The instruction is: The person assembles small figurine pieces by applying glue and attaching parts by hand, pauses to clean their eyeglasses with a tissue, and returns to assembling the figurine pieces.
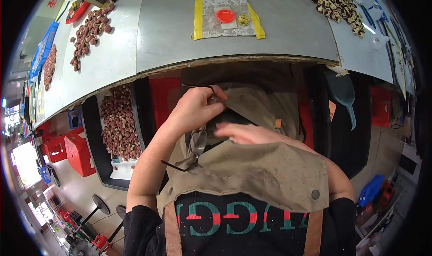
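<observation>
My left hand (198,106) is closed on a pair of eyeglasses (198,142) in front of my body. One lens and a thin dark temple arm hang below the fingers, while the other temple sticks out above the knuckles. Slightly blurred, my right hand (245,133) reaches in from the right with its fingers stretched toward the glasses, seemingly holding nothing. Around both hands bunches a brown apron (265,166), its bib folded forward over part of my right forearm.
A grey worktable (171,49) spans the front, bearing a yellow-taped board (209,28), reddish pieces (90,33) at left and pale-and-dark pieces (333,4) at right. Below stand a black bin of pieces (119,123), a red stool (78,152) and a black bin with a grey scoop (342,94).
</observation>
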A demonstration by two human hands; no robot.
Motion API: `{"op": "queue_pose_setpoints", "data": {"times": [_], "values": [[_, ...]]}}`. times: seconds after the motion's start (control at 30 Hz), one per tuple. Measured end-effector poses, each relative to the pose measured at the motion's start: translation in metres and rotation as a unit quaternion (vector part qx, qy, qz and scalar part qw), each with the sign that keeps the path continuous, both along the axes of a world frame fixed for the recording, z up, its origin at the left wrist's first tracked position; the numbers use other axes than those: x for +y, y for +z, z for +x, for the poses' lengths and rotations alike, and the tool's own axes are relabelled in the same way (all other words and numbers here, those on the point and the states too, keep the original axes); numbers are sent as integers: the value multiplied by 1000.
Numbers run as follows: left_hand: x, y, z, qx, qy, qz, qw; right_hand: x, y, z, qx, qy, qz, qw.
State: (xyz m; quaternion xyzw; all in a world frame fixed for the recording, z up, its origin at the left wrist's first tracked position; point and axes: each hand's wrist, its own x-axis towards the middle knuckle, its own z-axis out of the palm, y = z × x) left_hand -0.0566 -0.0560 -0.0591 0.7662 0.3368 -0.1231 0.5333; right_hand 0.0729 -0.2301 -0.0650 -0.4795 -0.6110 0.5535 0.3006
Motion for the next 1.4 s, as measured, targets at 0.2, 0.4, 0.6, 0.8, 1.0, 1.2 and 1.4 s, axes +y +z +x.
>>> {"op": "queue_pose_setpoints", "data": {"times": [0.2,0.4,0.6,0.8,1.0,1.2,1.4], "values": [[-3,4,-7,-92,13,27,995,12,-10,-11,-136,-188,-175,957],[2,10,-7,-81,3,5,997,13,-17,-7,-161,-93,-191,964],[5,10,-8,-64,9,17,998,21,-27,-15,-94,-198,-163,962],[4,19,-4,-82,-27,31,996,44,-38,-24,-120,-192,-80,971],[5,13,-14,-33,10,10,999,39,-37,-29,-203,-140,0,969],[5,20,-7,-79,-40,73,993,53,-28,-29,-64,-257,-202,943],[7,12,-9,-53,-9,22,998,45,-21,-24,-195,-27,-147,969]]}}
